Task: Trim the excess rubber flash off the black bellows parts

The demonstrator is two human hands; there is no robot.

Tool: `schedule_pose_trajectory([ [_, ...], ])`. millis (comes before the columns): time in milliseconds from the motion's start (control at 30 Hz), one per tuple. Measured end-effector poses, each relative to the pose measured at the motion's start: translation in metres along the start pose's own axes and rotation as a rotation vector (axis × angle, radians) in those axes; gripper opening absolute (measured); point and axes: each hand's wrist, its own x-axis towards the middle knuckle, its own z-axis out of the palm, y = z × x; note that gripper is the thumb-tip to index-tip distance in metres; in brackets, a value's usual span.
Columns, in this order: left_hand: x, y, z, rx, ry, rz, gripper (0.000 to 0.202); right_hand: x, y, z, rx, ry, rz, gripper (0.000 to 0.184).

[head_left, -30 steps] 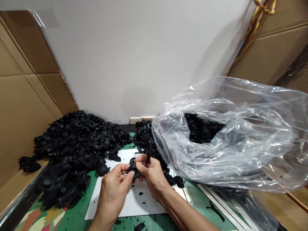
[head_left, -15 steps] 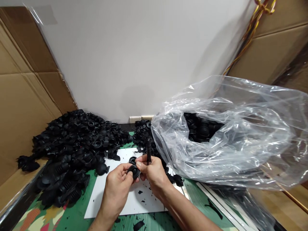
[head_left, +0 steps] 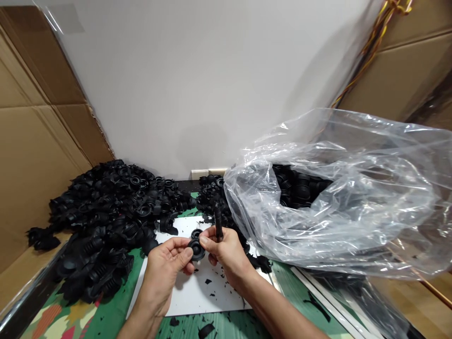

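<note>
In front of me, over a white board (head_left: 187,301), a round black rubber bellows part (head_left: 197,251) is held up with its ringed face towards me. My left hand (head_left: 165,263) pinches its left edge between thumb and fingers. The thumb and forefinger of my right hand (head_left: 226,249) grip its right side. A slim dark tool with a wrapped-looking handle (head_left: 218,219) sticks up from that same hand; its working end is hidden. Just behind the part shows another black ring (head_left: 196,233); I cannot tell whether the two are joined.
A big heap of black rubber parts (head_left: 116,202) lies to the left beside a cardboard sheet (head_left: 38,141). On the right stands a clear plastic bag (head_left: 370,221) with ribbed black parts (head_left: 300,188) inside. Black scraps (head_left: 205,330) litter the board and green table (head_left: 229,325).
My left hand has shifted slightly left and its fingers have opened out a little along the part's edge. The rubber part now faces me more squarely.
</note>
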Motion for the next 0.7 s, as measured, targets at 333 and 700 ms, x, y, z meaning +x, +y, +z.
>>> schedule_pose_trajectory([
  [333, 0.001, 0.000, 0.002, -0.143, -0.061, -0.069, 0.047, 0.000, 0.001, -0.004, -0.134, -0.034, -0.129, 0.030],
  [700, -0.003, -0.001, 0.000, -0.158, -0.003, -0.094, 0.044, -0.009, -0.014, -0.020, -0.143, -0.124, -0.443, 0.042],
])
